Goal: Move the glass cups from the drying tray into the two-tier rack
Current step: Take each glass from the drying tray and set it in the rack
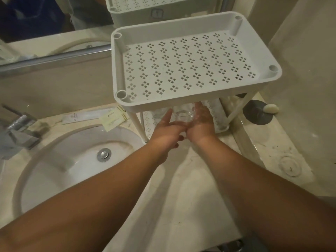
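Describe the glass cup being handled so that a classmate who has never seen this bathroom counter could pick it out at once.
Start at the white two-tier rack right of the sink. Look beneath its perforated top tier, at the front of the lower tier. There the glass cup sits between the left hand and right hand: the only clear, see-through thing among white plastic.

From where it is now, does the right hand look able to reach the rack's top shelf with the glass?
Probably yes. The right hand holds the glass cup together with the left hand, under the top shelf. It would have to draw back clear of the front rim, then lift; nothing lies on the shelf.
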Demonstrator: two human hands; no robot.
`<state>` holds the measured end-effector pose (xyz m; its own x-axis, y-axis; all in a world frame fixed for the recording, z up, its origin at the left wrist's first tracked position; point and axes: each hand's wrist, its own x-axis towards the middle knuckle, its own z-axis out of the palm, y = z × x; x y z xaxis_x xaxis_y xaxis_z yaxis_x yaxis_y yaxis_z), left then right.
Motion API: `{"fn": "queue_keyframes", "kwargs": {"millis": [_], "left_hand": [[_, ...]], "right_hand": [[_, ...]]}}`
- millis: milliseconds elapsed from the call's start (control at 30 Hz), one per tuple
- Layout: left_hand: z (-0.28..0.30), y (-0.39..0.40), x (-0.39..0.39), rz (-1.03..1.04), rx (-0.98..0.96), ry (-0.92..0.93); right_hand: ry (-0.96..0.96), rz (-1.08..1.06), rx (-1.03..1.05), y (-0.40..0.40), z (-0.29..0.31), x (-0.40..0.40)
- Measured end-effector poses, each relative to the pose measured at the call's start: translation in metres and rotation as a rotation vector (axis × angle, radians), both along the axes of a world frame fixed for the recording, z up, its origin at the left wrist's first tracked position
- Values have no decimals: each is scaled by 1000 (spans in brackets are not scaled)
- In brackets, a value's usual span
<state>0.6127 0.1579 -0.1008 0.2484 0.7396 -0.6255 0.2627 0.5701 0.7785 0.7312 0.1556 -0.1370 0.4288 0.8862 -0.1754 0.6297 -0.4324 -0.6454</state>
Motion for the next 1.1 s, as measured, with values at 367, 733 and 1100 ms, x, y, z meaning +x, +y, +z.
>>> {"fn": "queue_keyframes", "kwargs": {"millis": [367,733,1100], "left_hand": [[-12,11,8,-58,27,5],[-13,15,7,22,-37,-64],[-22,32,5,59,-104,-95]], "right_hand": [[24,-48,81,17,-26,6],[38,-39,56,32,-37,8],[43,-50,43,50,-39,5]]}}
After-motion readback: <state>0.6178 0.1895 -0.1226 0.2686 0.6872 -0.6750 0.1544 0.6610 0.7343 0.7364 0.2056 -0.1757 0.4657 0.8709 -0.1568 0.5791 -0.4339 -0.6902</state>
